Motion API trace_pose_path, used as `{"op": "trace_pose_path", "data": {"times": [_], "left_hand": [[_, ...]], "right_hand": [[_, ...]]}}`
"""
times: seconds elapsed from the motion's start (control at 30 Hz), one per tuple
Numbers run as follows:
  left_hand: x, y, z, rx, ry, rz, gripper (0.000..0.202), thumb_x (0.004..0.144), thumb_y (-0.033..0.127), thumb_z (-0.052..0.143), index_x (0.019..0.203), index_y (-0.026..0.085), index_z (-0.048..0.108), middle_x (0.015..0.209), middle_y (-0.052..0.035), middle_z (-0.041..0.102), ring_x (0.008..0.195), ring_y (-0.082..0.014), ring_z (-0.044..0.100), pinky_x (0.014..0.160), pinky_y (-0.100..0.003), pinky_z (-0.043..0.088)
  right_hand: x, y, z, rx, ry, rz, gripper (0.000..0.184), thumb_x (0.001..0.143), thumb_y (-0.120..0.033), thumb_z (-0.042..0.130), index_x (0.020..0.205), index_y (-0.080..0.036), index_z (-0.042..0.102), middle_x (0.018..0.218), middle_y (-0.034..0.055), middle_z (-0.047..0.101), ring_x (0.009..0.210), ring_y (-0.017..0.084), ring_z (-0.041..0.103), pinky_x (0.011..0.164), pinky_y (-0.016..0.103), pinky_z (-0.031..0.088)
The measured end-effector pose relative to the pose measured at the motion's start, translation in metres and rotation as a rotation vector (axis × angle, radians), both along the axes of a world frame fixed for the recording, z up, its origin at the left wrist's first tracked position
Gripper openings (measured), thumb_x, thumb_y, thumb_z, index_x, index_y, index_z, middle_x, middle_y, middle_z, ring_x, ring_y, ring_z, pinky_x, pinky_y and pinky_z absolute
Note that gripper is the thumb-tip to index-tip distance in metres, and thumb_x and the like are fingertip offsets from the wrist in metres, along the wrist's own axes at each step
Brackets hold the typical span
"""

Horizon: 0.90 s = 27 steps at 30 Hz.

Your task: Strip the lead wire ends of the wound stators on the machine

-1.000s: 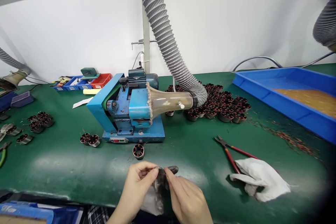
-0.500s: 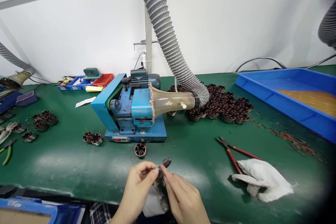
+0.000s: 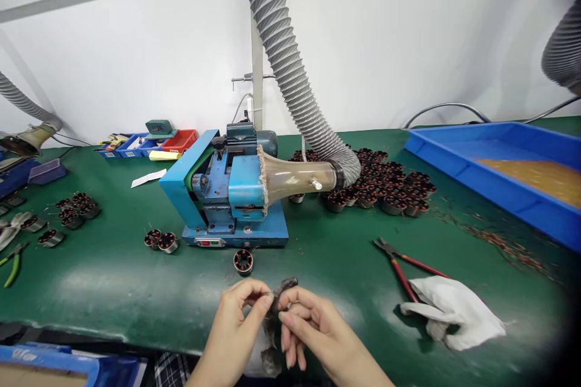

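Observation:
Low at the middle of the bench edge, a white work glove (image 3: 271, 360) with grey, soiled fingers hangs between my hands. My left hand (image 3: 236, 320) pinches it between thumb and forefinger. On the other side my right hand (image 3: 320, 326) is closed on the glove too, with thumb and forefinger together and the other fingers curled below. Just beyond them a wound motor stator (image 3: 243, 262) stands on the green bench. A second white glove (image 3: 454, 312) lies to the right, over the handles of red-handled cutters (image 3: 402, 269).
A blue belt machine (image 3: 213, 193) stands ahead, its clear funnel (image 3: 295, 175) joined to a grey hose (image 3: 290, 60). Stators (image 3: 381, 184) are massed behind it, and more (image 3: 77, 208) sit left. A blue tray (image 3: 490, 184) and wire scraps (image 3: 503, 242) lie right.
My right hand has turned and its fingers have curled, where they were stretched out along the glove. The glove's dark fingers have shifted slightly. My left hand keeps its pinch.

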State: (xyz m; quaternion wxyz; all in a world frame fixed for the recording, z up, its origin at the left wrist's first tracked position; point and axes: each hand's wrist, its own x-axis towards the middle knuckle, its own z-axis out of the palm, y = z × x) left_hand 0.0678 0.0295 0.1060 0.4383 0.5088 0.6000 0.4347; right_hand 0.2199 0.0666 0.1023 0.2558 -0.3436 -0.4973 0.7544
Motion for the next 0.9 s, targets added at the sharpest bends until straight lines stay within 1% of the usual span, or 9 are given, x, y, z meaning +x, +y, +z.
{"op": "trace_pose_path", "data": {"times": [0.07, 0.13, 0.23, 0.3, 0.37, 0.43, 0.6, 0.8, 0.9], "left_hand": [[-0.001, 0.000, 0.001, -0.001, -0.025, 0.024, 0.018, 0.081, 0.030, 0.056, 0.079, 0.015, 0.066, 0.077, -0.0040, 0.064, 0.074, -0.0149, 0.057, 0.070, -0.022, 0.043], [-0.002, 0.000, 0.001, -0.022, -0.115, 0.091, 0.019, 0.076, 0.029, 0.062, 0.088, 0.016, 0.068, 0.082, -0.0053, 0.067, 0.078, -0.0162, 0.060, 0.072, -0.022, 0.046], [-0.002, 0.001, 0.001, -0.050, -0.270, 0.167, 0.021, 0.069, 0.030, 0.070, 0.084, 0.015, 0.071, 0.078, -0.0060, 0.070, 0.072, -0.0155, 0.062, 0.067, -0.021, 0.048], [-0.002, 0.002, 0.002, -0.065, -0.348, 0.167, 0.021, 0.065, 0.033, 0.074, 0.076, 0.014, 0.074, 0.071, -0.0060, 0.070, 0.062, -0.0129, 0.060, 0.060, -0.019, 0.048], [-0.002, 0.003, 0.005, -0.080, -0.402, 0.168, 0.024, 0.062, 0.035, 0.076, 0.073, 0.014, 0.075, 0.066, -0.0056, 0.070, 0.054, -0.0105, 0.056, 0.054, -0.018, 0.046], [-0.003, 0.004, 0.007, -0.076, -0.422, 0.164, 0.026, 0.061, 0.038, 0.077, 0.072, 0.015, 0.076, 0.062, -0.0051, 0.069, 0.051, -0.0100, 0.054, 0.052, -0.018, 0.046], [-0.006, 0.002, 0.010, -0.068, -0.427, 0.157, 0.026, 0.065, 0.042, 0.075, 0.074, 0.017, 0.076, 0.061, -0.0037, 0.068, 0.052, -0.0095, 0.054, 0.053, -0.017, 0.046], [-0.005, -0.001, 0.010, -0.119, -0.512, 0.159, 0.030, 0.059, 0.037, 0.081, 0.080, 0.017, 0.075, 0.077, -0.0051, 0.072, 0.069, -0.0122, 0.062, 0.068, -0.018, 0.050], [-0.004, -0.002, 0.010, -0.121, -0.513, 0.183, 0.031, 0.058, 0.035, 0.082, 0.080, 0.015, 0.074, 0.077, -0.0052, 0.072, 0.070, -0.0124, 0.062, 0.068, -0.018, 0.050]], "right_hand": [[0.001, -0.001, 0.002, 0.049, -0.042, 0.016, 0.040, 0.078, -0.054, 0.060, 0.079, -0.015, 0.052, 0.052, -0.0020, 0.057, 0.040, 0.008, 0.049, 0.041, 0.017, 0.037], [0.002, -0.003, 0.001, 0.238, -0.124, -0.033, 0.031, 0.085, -0.045, 0.055, 0.076, -0.015, 0.055, 0.053, -0.0015, 0.057, 0.044, 0.008, 0.051, 0.047, 0.019, 0.041], [0.003, -0.007, -0.002, 0.809, -0.227, -0.157, 0.019, 0.092, -0.025, 0.048, 0.079, -0.016, 0.060, 0.059, -0.0004, 0.059, 0.052, 0.010, 0.055, 0.054, 0.020, 0.043], [0.005, -0.007, -0.004, 1.204, -0.275, -0.228, 0.018, 0.092, -0.015, 0.044, 0.087, -0.015, 0.061, 0.060, 0.0002, 0.059, 0.050, 0.010, 0.053, 0.051, 0.020, 0.040], [0.006, -0.006, -0.003, 1.466, -0.365, -0.250, 0.022, 0.093, -0.010, 0.038, 0.095, -0.012, 0.061, 0.059, 0.0014, 0.058, 0.049, 0.011, 0.051, 0.048, 0.021, 0.038], [0.008, -0.005, 0.000, 1.619, -0.487, -0.225, 0.026, 0.093, -0.009, 0.035, 0.097, -0.010, 0.061, 0.059, 0.0026, 0.058, 0.050, 0.013, 0.050, 0.047, 0.024, 0.038], [0.007, -0.003, 0.011, 1.835, -0.587, -0.219, 0.031, 0.094, -0.008, 0.032, 0.094, -0.007, 0.063, 0.060, 0.0044, 0.059, 0.051, 0.014, 0.051, 0.047, 0.027, 0.039], [0.001, -0.006, 0.012, 1.898, -0.621, -0.256, 0.030, 0.091, -0.004, 0.036, 0.090, -0.003, 0.065, 0.056, 0.0046, 0.056, 0.047, 0.014, 0.050, 0.044, 0.028, 0.038], [-0.002, -0.010, 0.007, 1.841, -0.639, -0.253, 0.024, 0.088, -0.004, 0.040, 0.090, -0.004, 0.065, 0.056, 0.0045, 0.056, 0.049, 0.016, 0.051, 0.046, 0.029, 0.040]]}}
